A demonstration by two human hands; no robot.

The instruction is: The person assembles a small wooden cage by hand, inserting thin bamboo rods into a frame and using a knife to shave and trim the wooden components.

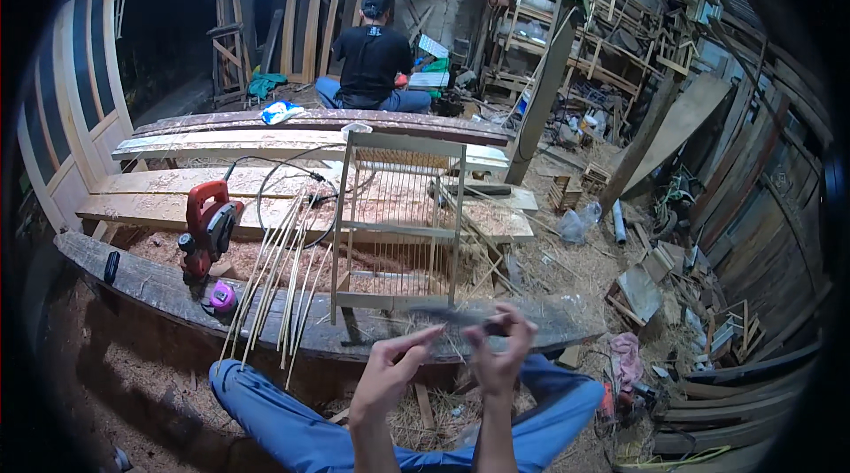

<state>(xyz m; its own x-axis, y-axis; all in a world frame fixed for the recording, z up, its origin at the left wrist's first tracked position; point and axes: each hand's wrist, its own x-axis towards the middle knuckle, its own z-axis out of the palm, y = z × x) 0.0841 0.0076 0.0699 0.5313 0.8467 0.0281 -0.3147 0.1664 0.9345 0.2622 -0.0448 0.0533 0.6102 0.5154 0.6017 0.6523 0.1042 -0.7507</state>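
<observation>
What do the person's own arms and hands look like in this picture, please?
Both forearms come up from the lower edge bare: no sleeves, gloves, watch or bands show. The left hand and the right hand are ungloved, and I can make out no rings. Below them are knees in blue trousers.

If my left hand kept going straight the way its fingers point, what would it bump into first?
Probably the thin blurred stick that the right hand holds, since the left hand fingers point up-right toward it; depth is unclear.
</observation>
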